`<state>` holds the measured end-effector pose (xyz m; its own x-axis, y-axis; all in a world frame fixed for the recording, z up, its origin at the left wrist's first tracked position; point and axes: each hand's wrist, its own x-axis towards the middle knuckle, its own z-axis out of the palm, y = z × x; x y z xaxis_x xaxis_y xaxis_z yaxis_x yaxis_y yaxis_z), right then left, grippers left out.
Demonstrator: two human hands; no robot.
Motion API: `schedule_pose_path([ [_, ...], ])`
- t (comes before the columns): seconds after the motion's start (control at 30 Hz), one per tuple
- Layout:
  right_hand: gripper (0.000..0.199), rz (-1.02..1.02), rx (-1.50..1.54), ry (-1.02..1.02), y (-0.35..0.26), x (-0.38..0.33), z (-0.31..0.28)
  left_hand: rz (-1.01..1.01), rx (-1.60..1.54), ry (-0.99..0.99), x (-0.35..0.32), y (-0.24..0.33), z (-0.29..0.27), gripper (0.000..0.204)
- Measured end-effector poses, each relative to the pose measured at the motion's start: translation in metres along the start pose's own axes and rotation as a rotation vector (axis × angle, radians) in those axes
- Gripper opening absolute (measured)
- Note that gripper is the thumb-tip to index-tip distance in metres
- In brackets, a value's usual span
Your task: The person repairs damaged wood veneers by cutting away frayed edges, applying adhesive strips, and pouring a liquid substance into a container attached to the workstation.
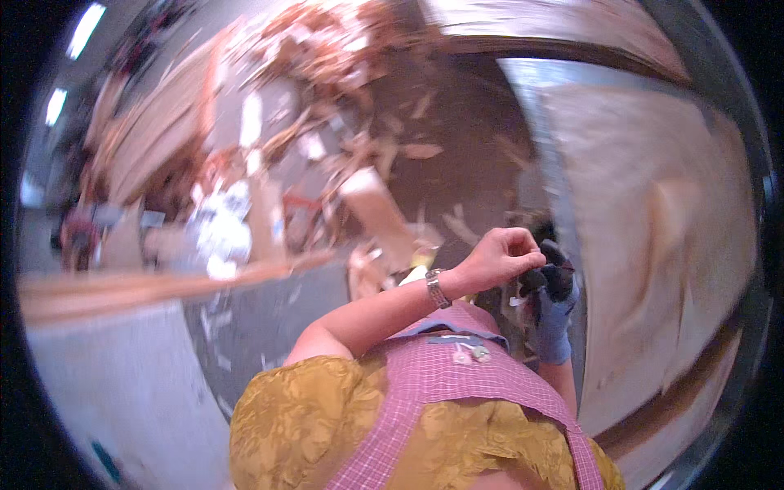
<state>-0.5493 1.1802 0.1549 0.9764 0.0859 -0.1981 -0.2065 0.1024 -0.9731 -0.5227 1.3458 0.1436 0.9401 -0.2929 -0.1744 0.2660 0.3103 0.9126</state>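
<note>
My bare left hand [502, 260], with a metal wristwatch [438, 288] on its wrist, reaches across my front to the right. Its thumb and fingers are pinched together; whatever they hold is too small to make out. Close against it is my right hand [557, 286], in a grey-blue glove with black fingers. The gloved fingers curl toward the left fingertips, and what lies within them cannot be made out. Both hands are above the near left edge of a stack of tan sheets [653, 237].
Wood veneer scraps [327, 41] are heaped on the floor ahead, with loose pieces nearer. Stacked boards [163, 122] stand far left. A crumpled whitish bundle [220, 229] lies left of centre. A pale flat surface [131, 376] is at near left. Another sheet stack [563, 28] is at the back right.
</note>
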Motion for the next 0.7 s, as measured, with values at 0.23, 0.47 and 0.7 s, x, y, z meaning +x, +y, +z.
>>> schedule_pose_path([
  [0.23,0.016,0.216,-0.052,-0.588,0.038,0.039,0.099,0.339,0.110,0.736,-0.121,0.006,-0.085,0.040],
  [0.47,0.021,-0.244,0.785,-1.586,-0.032,0.054,0.243,0.008,-0.043,1.287,-0.212,-0.072,-0.221,0.035],
  [0.7,0.025,-0.210,0.838,-1.688,-0.029,0.074,0.349,-0.297,0.140,1.414,-0.261,-0.128,-0.309,0.031],
])
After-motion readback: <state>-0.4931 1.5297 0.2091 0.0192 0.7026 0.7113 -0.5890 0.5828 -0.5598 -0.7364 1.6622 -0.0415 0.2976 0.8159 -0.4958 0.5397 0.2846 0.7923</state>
